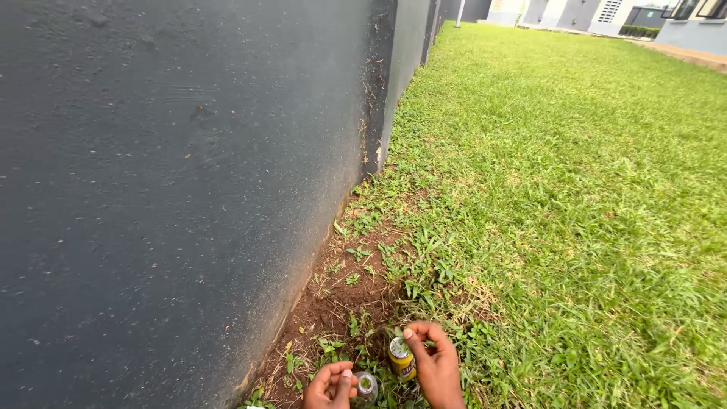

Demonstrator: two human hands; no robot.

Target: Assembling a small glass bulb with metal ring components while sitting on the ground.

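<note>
Beside a dark wall (174, 189), right hand (435, 363) pinches a light, rigid yellow can (402, 358) near its top; left hand (331, 385) loosely cups a clear bottle (366, 386).

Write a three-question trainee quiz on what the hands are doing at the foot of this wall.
1. True or false: the right hand grips a yellow-labelled bottle.
2. What runs along the left of the bare soil strip? A) dark grey wall B) wire fence C) hedge
3. Which hand is at the small clear container?

Key: 1 true. 2 A. 3 the left hand.
</note>
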